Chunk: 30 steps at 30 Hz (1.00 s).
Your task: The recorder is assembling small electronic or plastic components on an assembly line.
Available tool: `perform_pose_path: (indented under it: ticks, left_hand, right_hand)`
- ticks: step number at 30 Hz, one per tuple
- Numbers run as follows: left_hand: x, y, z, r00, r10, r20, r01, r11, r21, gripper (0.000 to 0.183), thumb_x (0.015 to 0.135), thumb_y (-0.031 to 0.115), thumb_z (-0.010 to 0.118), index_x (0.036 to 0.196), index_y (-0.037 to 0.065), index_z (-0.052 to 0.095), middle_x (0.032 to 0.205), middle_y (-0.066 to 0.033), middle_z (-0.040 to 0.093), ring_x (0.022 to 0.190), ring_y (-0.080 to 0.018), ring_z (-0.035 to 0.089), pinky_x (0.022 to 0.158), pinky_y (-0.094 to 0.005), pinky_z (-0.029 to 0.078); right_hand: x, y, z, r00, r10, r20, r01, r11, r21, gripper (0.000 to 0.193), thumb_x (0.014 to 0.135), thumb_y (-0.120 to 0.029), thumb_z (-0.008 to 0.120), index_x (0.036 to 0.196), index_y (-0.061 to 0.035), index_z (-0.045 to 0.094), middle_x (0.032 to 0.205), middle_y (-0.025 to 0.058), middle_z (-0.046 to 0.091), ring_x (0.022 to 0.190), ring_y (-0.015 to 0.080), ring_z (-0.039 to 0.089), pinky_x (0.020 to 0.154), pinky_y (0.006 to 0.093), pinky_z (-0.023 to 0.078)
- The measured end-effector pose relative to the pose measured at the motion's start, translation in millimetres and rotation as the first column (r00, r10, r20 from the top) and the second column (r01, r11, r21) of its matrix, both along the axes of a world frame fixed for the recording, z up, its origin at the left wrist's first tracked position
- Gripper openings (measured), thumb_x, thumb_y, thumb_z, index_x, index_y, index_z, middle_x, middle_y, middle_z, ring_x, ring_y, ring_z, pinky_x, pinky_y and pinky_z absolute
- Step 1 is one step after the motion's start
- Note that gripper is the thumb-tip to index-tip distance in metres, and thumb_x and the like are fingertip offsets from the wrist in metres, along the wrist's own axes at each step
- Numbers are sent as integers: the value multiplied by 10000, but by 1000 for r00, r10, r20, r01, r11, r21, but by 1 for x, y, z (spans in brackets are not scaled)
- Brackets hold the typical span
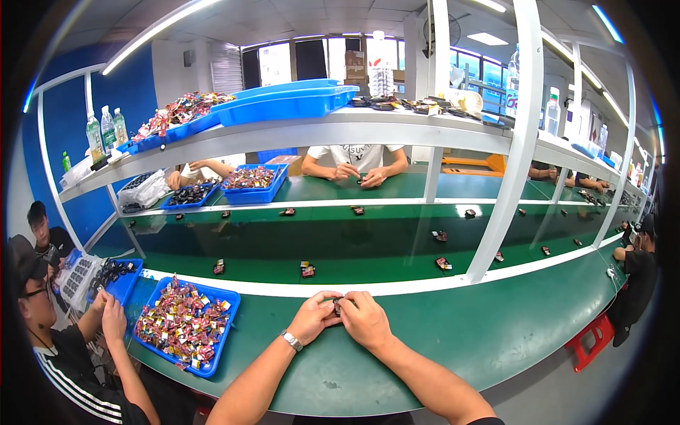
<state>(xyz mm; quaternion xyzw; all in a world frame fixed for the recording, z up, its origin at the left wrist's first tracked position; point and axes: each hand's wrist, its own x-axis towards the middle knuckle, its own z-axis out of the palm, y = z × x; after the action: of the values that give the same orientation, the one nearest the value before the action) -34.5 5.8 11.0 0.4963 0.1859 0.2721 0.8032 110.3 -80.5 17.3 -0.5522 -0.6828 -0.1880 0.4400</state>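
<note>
My left hand and my right hand meet over the green bench, close to the white rail along the belt. Between their fingertips they pinch a small black part, mostly covered by the fingers. What kind of part it is, I cannot make out. A metal-banded watch is on my left wrist. To the left of my forearm stands a blue tray, heaped with small red circuit boards that carry white and yellow bits.
Beyond the white rail runs a dark green belt, dotted with small assemblies such as one straight ahead. A white post rises at right, holding a shelf with blue trays and bottles. Co-workers sit at left, opposite and right.
</note>
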Motion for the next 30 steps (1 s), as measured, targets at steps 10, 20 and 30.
perform_pose_path:
  ticks: [10,20,30]
  left_hand:
    - [0,5,-7,1000,7,-14,-6,1000,29,272,983,30,446,1251,56,486,1125,-65,622,1048,-158,608,937,-339,520]
    - [1,2,-4,999,11,-30,-9,999,45,260,994,43,429,1248,45,483,1123,-80,617,1043,-173,609,955,-360,513]
    - [4,0,-1,999,21,-35,-20,999,38,274,979,18,421,1244,40,486,1142,-96,601,1040,-182,608,948,-370,522]
  right_hand:
    - [0,4,-1,1000,20,-11,-20,1000,-17,177,714,-43,708,883,-46,655,926,70,602,850,247,608,692,343,536]
    - [2,5,-4,997,0,75,-2,1000,21,174,717,-43,707,882,-37,652,888,75,597,835,237,601,687,339,529]
    - [6,6,-10,989,-18,147,12,999,45,168,718,-51,701,880,-32,659,900,68,607,817,230,593,679,321,523]
